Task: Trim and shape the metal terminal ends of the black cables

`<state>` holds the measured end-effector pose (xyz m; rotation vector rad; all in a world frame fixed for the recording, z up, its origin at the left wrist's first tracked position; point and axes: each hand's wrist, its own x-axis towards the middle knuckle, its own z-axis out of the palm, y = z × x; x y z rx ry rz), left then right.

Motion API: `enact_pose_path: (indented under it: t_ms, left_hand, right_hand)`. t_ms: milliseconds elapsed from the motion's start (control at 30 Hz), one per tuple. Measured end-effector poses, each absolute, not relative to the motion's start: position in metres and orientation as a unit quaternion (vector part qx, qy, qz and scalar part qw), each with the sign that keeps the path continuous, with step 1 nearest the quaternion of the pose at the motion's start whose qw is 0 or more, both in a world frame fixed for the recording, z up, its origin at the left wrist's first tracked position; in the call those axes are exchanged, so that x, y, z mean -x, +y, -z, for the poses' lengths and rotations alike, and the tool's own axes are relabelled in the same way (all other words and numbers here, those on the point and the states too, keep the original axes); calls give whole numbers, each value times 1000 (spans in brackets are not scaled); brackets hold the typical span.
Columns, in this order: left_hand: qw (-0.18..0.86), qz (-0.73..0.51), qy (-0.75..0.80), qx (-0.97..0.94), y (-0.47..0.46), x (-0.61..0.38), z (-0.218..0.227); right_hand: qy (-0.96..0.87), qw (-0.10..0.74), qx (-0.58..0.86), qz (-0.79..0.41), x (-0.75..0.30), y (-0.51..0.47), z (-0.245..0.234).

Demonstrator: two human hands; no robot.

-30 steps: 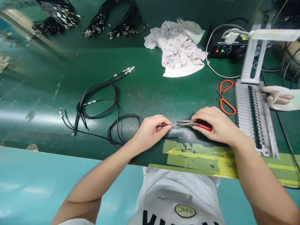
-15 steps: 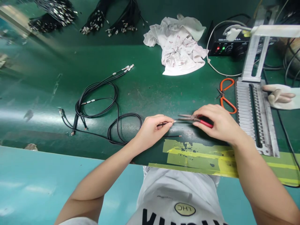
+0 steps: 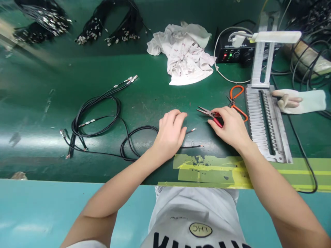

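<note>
My left hand (image 3: 170, 134) rests over a black cable (image 3: 138, 129), its thumb and index finger apart with nothing pinched between them. One bare metal-tipped cable end (image 3: 192, 130) pokes out past the thumb, and a second end with a copper tip (image 3: 195, 147) lies just below it. My right hand (image 3: 231, 129) grips needle-nose pliers (image 3: 206, 111) with red handles; their jaws are parted and point left, apart from the cable ends. Beside that hand lie orange-handled cutters (image 3: 237, 91).
Coiled black cables (image 3: 95, 132) with metal connectors lie to the left. Bundled cables (image 3: 124, 34), a crumpled white cloth (image 3: 188, 58) and a black power unit (image 3: 232, 55) stand behind. A slotted metal fixture (image 3: 281, 137) and a white glove (image 3: 310, 100) lie right.
My left fingers have let go of the cable tip and spread. The pliers have drawn away from it, jaws now tilted up and left. The whole view has shifted slightly.
</note>
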<state>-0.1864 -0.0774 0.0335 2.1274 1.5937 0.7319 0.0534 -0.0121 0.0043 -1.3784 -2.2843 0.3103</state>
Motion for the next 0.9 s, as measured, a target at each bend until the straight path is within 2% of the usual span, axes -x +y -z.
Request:
enact_pose_path:
  t_ms: [67, 133, 200, 367, 433, 600, 900]
  left_hand:
    - [148, -196, 531, -811, -89, 175, -37]
    - [182, -128, 488, -844, -99, 166, -34]
    - [224, -118, 477, -841, -101, 161, -27]
    - [446, -300, 516, -667, -86, 178, -24]
    - [484, -341, 538, -600, -81, 189, -28]
    - [493, -347, 540, -587, -82, 201, -28]
    - [503, -336, 528, -595, -79, 203, -29]
  right_hand:
    - [-816, 239, 512, -118, -56, -12, -5]
    - [-808, 252, 518, -125, -56, -12, -7]
    - [-801, 262, 519, -142, -56, -12, -10]
    - [-804, 285, 468, -230, -65, -14, -32]
    - [-824, 270, 426, -258, -72, -14, -42]
    - [-877, 192, 352, -266, -77, -15, -51]
    - [-902, 146, 327, -242, -61, -16, -42]
